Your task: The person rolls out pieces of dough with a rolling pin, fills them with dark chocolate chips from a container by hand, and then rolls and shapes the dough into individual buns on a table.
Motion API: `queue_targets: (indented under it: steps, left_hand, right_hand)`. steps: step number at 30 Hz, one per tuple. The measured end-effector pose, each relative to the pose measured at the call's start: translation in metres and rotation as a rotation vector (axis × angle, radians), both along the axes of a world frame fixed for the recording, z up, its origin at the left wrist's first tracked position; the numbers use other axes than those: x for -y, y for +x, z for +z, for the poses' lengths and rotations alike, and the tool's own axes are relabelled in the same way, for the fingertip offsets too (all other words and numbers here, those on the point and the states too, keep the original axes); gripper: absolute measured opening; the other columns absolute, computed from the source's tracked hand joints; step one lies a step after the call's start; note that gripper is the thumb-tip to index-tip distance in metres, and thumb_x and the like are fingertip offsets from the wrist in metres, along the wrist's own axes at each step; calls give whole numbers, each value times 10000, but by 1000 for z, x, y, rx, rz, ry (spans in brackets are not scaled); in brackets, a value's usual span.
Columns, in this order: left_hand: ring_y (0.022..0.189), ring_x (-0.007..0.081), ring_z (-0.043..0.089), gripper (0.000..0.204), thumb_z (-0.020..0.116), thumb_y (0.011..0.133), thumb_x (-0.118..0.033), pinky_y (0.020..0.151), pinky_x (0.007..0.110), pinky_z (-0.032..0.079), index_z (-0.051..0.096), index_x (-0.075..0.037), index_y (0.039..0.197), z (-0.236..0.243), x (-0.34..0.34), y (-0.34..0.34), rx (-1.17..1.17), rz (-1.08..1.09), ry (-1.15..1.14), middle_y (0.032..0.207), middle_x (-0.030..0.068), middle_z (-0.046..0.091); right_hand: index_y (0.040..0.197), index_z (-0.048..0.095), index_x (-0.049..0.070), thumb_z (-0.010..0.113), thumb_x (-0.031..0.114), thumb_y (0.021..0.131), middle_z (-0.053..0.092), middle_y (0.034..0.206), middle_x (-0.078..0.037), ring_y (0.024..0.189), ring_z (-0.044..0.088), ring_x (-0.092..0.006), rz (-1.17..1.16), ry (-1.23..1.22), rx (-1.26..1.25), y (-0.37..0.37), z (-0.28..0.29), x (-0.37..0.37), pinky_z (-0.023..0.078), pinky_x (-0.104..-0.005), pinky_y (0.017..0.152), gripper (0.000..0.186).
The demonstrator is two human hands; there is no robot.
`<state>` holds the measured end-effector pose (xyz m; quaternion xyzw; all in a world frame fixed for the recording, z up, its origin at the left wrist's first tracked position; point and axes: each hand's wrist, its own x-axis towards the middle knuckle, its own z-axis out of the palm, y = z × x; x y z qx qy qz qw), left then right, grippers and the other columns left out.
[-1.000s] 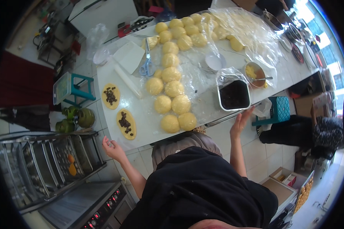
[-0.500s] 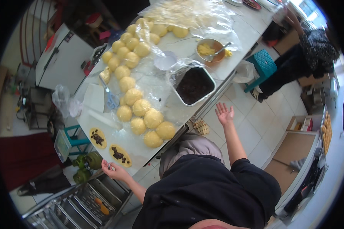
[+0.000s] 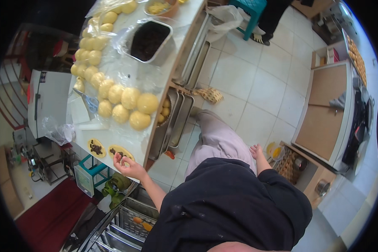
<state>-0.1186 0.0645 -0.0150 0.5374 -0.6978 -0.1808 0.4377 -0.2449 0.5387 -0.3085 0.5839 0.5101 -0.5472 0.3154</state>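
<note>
My left hand (image 3: 129, 167) is palm up at the table's near left end, its fingers curled around a few dark chocolate chips, partly hidden. Its fingertips overlap the near edge of a flat oval of dough (image 3: 124, 153) topped with chips. Just left of that lies a second dough oval (image 3: 96, 148) with a heap of chips (image 3: 95, 149). My right hand (image 3: 256, 152) hangs low beside my right hip, fingers apart, holding nothing. Several round yellow dough balls (image 3: 130, 98) stand in rows under clear plastic film, beyond the ovals.
Blue-handled scissors (image 3: 90, 101) and a white scraper (image 3: 79, 110) lie left of the dough balls. A metal tin of dark filling (image 3: 151, 41) stands near the table's right edge. Metal trays (image 3: 182, 119) sit below that edge. Stacked pans (image 3: 128, 224) stand at lower left.
The view has swung to the right, with more floor and cupboard showing. My right hand has dropped from out in front to beside my hip. My left hand has come over the nearer dough oval.
</note>
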Motion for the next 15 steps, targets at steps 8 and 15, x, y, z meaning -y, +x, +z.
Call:
queue_targets:
  steps: [8,15]
  left_hand:
    - [887,202,518,240,416,789,15,741,293,422,500,5,1014,-28,-83,7,192,-223,79,986,106,524]
    - [875,200,528,246,425,789,34,758,291,426,507,8,1020,-21,-132,-58,89,-345,46,1009,100,535]
  right_hand:
    - [1220,371,85,339,439,862,448,1192,-146,1051,446,-294,158,-90,74,92,8,-93,314,-462,917,505]
    - [1241,351,73,359,436,865,426,1213,-126,1091,412,-280,-9,-55,-64,39,15,-146,320,-455,914,523]
